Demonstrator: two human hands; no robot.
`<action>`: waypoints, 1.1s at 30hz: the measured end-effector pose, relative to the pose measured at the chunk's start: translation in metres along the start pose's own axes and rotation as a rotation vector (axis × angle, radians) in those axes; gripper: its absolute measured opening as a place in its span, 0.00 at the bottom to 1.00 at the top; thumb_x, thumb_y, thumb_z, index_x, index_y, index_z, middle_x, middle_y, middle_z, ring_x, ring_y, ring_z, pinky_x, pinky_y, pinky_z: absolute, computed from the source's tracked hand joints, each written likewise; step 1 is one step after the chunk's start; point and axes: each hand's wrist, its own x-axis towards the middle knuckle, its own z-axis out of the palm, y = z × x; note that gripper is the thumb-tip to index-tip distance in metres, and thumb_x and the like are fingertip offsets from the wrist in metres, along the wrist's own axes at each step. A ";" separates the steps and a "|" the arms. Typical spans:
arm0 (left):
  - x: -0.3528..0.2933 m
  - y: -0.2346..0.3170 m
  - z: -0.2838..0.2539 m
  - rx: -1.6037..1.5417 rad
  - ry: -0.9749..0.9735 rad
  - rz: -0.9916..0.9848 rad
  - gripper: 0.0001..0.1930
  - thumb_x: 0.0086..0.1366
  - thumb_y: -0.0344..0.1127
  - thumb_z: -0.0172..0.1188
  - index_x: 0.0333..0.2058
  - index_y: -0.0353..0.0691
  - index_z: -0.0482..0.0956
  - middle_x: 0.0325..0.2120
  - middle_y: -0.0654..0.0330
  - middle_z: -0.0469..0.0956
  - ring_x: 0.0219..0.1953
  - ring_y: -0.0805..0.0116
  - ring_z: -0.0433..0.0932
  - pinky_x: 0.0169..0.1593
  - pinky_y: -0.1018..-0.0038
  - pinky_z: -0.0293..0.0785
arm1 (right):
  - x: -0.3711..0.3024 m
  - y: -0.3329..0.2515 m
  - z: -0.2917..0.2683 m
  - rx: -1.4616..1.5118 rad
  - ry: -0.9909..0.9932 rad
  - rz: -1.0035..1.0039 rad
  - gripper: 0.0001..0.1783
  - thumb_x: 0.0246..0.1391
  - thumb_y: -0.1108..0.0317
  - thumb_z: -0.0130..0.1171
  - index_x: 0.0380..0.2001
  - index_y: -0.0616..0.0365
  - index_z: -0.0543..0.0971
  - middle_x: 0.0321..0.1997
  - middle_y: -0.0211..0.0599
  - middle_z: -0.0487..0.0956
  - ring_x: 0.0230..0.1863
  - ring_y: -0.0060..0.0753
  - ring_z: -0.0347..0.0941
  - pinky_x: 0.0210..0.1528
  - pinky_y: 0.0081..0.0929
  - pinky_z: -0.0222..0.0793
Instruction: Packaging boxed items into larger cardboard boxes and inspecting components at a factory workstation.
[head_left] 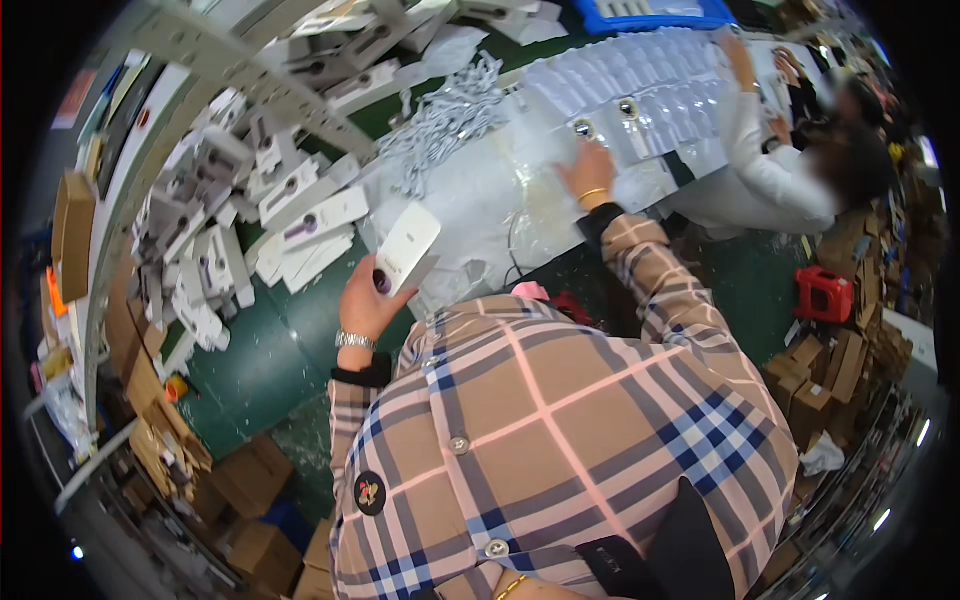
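My left hand [368,308] is closed round a slim white box [408,243] with small dark print and a dark purple round picture near its lower end. The box is tilted above the near-left edge of the white-covered table [470,215]. My right hand [588,172] reaches across the table, palm down, its fingers smeared and partly hidden. Just past its fingertips lies a small round item [584,128] with a dark face, on clear plastic packaging. A similar round item [628,108] lies to its right. I cannot tell whether the right hand touches anything.
A heap of pale cords [450,110] lies left of the clear plastic trays [640,70]. Many white boxes [225,180] are piled on the green surface [265,350] at left, past a metal post [250,70]. A co-worker in white sleeves [745,140] works at right, near a red stool [823,295].
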 end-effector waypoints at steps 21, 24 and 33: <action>-0.020 -0.101 0.014 -0.012 -0.058 -0.038 0.40 0.45 0.50 0.80 0.56 0.39 0.76 0.47 0.49 0.83 0.48 0.52 0.82 0.53 0.64 0.77 | -0.082 -0.073 0.035 -0.115 -0.111 -0.785 0.47 0.45 0.67 0.71 0.70 0.43 0.63 0.63 0.43 0.73 0.68 0.55 0.63 0.63 0.43 0.69; -0.024 -0.115 0.013 0.001 -0.076 -0.046 0.42 0.45 0.52 0.80 0.57 0.39 0.76 0.47 0.49 0.83 0.49 0.53 0.83 0.53 0.64 0.77 | -0.078 -0.079 0.044 0.004 -0.220 -0.932 0.45 0.45 0.67 0.72 0.68 0.43 0.66 0.59 0.41 0.76 0.64 0.55 0.65 0.62 0.43 0.69; -0.037 -0.131 0.003 -0.126 -0.150 -0.006 0.43 0.43 0.54 0.80 0.56 0.41 0.76 0.46 0.48 0.83 0.47 0.51 0.83 0.51 0.62 0.78 | -0.130 -0.146 -0.036 0.492 -0.469 -0.860 0.40 0.43 0.64 0.74 0.63 0.51 0.73 0.56 0.42 0.77 0.61 0.53 0.68 0.65 0.41 0.66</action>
